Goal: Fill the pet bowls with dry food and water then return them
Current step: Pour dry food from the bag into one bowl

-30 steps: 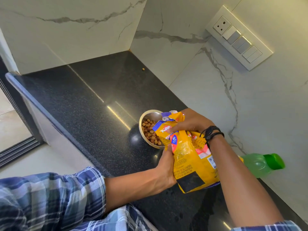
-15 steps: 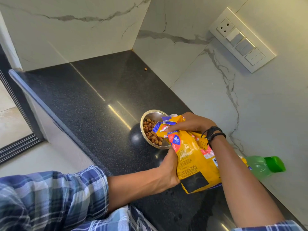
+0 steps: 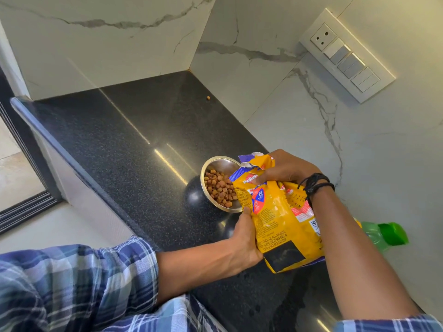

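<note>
Black speckled stone worktop [image 3: 119, 144] runs into a corner of white, grey-veined marble wall, with pale floor tile [image 3: 14, 168] beyond its left edge; a blue plaid sleeve [image 3: 72, 283] crosses its near edge at lower left; one loose brown kibble piece [image 3: 208, 98] lies alone close to the far corner, just beside the right-hand wall; a round stainless-steel pet bowl [image 3: 215, 161] stands on the worktop near its right, wall-side edge, part filled with brown dry food pieces [image 3: 219, 188]; the left grip [image 3: 244, 238] is curled round the lower left side of a yellow and blue dry pet food bag [image 3: 282, 226]; the bag is tilted, its torn-open top over the bowl's right rim; the right grip [image 3: 285, 168] pinches the bag just below the torn mouth, fingers across the printed front, black cord bands [image 3: 314, 185] on the wrist; a white switch-and-socket panel [image 3: 347, 55] is fixed high on the right wall; a translucent green plastic bottle [image 3: 383, 236] with a green cap shows by the right edge, behind the right forearm, cap pointing right.
</note>
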